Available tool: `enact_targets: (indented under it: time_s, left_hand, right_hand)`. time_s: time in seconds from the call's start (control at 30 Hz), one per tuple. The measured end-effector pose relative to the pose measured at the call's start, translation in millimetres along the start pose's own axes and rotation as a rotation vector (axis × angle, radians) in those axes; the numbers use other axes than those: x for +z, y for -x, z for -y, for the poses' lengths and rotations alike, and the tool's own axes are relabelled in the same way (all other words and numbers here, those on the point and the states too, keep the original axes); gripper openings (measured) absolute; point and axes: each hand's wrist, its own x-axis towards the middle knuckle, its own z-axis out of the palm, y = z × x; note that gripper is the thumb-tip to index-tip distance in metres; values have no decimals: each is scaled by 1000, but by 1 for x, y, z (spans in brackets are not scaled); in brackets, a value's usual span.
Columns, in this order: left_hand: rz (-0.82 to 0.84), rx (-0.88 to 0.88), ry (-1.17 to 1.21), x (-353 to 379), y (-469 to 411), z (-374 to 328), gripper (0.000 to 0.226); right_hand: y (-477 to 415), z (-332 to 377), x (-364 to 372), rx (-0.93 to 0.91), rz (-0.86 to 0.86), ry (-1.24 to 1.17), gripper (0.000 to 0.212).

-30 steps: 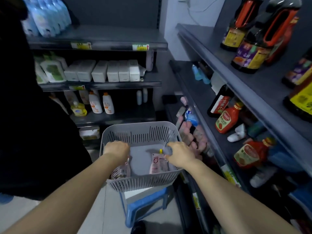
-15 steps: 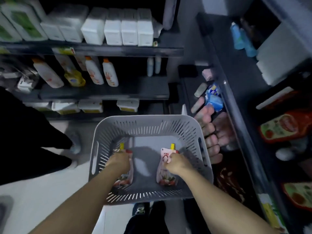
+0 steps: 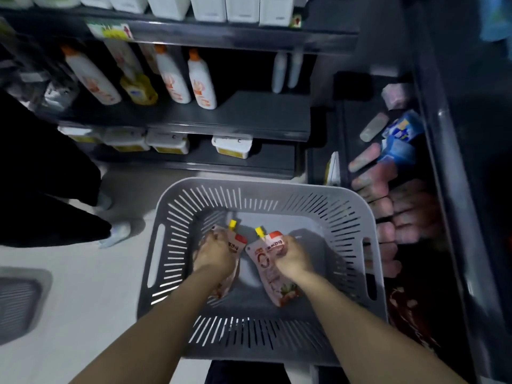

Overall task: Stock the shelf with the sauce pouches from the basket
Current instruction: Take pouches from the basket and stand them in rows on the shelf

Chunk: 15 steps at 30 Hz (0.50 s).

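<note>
A grey slotted plastic basket (image 3: 357,217) sits right below me. Two pink sauce pouches with yellow caps are inside it. My left hand (image 3: 214,254) is closed around the left pouch (image 3: 235,243), which it largely covers. My right hand (image 3: 292,254) grips the upper part of the right pouch (image 3: 267,268), whose strawberry-printed bottom points toward me. Both pouches are tilted, caps pointing away, close together over the basket floor. The dark shelf (image 3: 437,162) runs along the right side.
Rows of pink packets (image 3: 388,209) and blue packs (image 3: 401,139) lie on the low right shelf beside the basket. Ahead, dark shelves hold white bottles (image 3: 201,81) and tubs (image 3: 231,146). A person in black (image 3: 41,173) stands at the left. A grey object (image 3: 19,300) lies on the floor.
My view has tipped further down and closer to the basket. Both hands, which held pouches apart, have brought them nearer to each other at the basket's middle.
</note>
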Motion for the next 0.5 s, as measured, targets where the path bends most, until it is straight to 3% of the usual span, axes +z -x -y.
enact_targets:
  time_s: [0.13,0.27,0.4,0.5]
  left_hand:
    - [64,-92,36,9,-4,0,65]
    - [-24,-83,149,11,-12,1,57]
    - [53,-125,261,8,-21,4,45]
    - [168,-89,334,11,-19,2,29]
  right_hand:
    - [-10,-8,13,17,30,107,44]
    - [-19,-13,14,-4,-41,146,44]
    - [-23,-9,5,54,127,-1,13]
    - [-24,-11,3,48,145,-167,14]
